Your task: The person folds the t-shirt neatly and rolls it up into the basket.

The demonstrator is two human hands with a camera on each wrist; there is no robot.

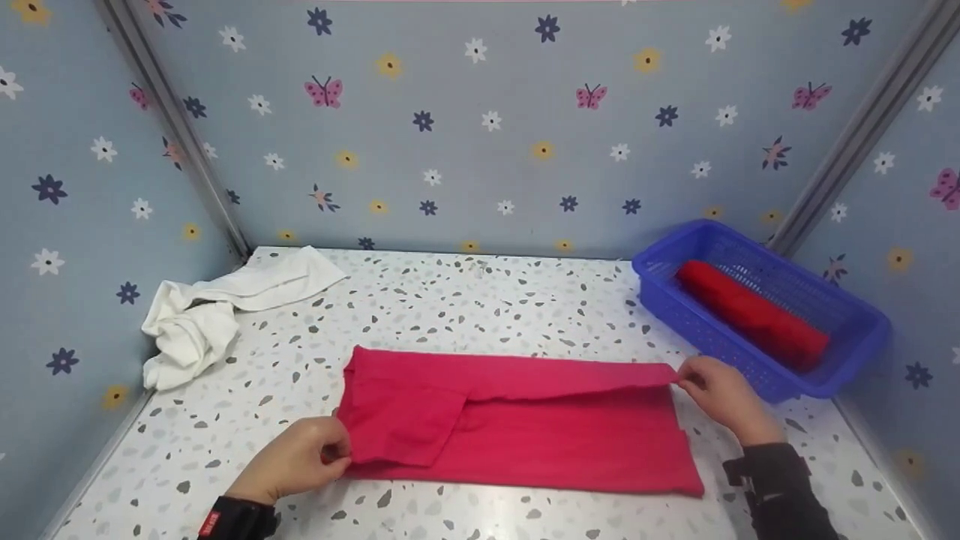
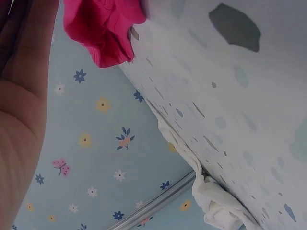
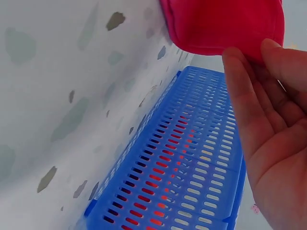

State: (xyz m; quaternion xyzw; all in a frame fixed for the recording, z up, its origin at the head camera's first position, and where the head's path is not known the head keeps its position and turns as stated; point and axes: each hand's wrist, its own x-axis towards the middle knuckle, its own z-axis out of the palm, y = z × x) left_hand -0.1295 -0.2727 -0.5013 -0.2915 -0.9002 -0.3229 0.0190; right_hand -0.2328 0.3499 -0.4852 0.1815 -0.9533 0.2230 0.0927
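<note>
A pinkish-red cloth garment (image 1: 555, 442) lies folded into a long strip on the speckled table, with a smaller flap (image 1: 405, 424) turned over at its left end. My left hand (image 1: 296, 457) pinches the cloth at the near left corner. At the far right corner my right hand (image 1: 731, 397) grips the edge of the upper layer, which is lifted a little off the layer below. The right wrist view shows thumb and fingers pinching the red cloth (image 3: 225, 28). In the left wrist view the fingertips are out of sight.
A blue perforated basket (image 1: 660, 315) stands at the back right, close to my right hand, with a rolled red cloth (image 1: 750, 311) inside. A crumpled white cloth (image 1: 195, 337) lies at the back left. Flower-patterned panels (image 1: 480, 127) wall the table at the back and sides.
</note>
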